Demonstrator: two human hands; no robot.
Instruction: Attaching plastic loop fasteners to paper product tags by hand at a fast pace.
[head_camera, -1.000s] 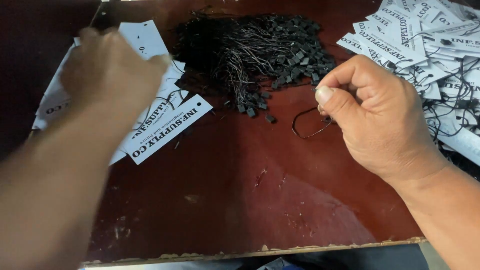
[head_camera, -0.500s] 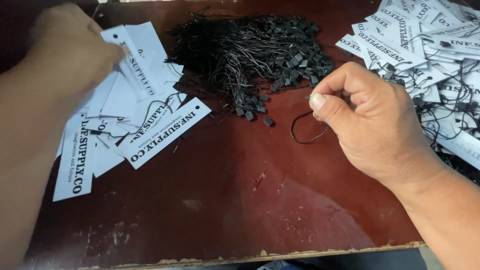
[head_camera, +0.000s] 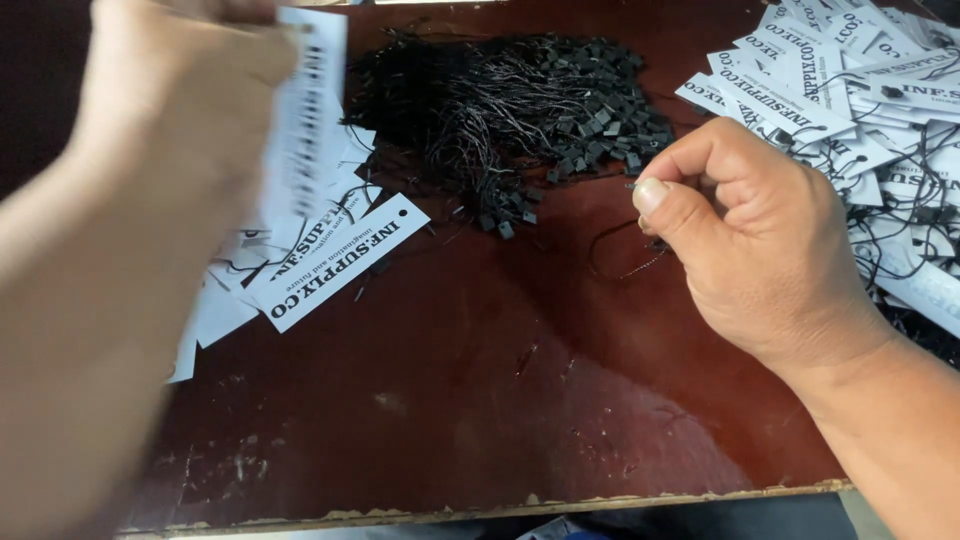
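Head view: left hand (head_camera: 190, 90) lifts a white paper tag (head_camera: 305, 120), blurry, probably pinched. Right hand (head_camera: 760, 250) pinches a thin black looped string (head_camera: 620, 262) over the dark red table (head_camera: 480, 400). Next, string meets tag hole.

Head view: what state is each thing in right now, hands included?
Left hand: raised, blurred, holding a white tag off the table.
Right hand: closed, pinching a black string loop.
Loose tags on the left: lying flat, overlapping, no strings visible.
Pile of black strings: heaped and tangled.
Tags on the right: piled, strings attached.
Table: dark red, scuffed, front edge chipped.
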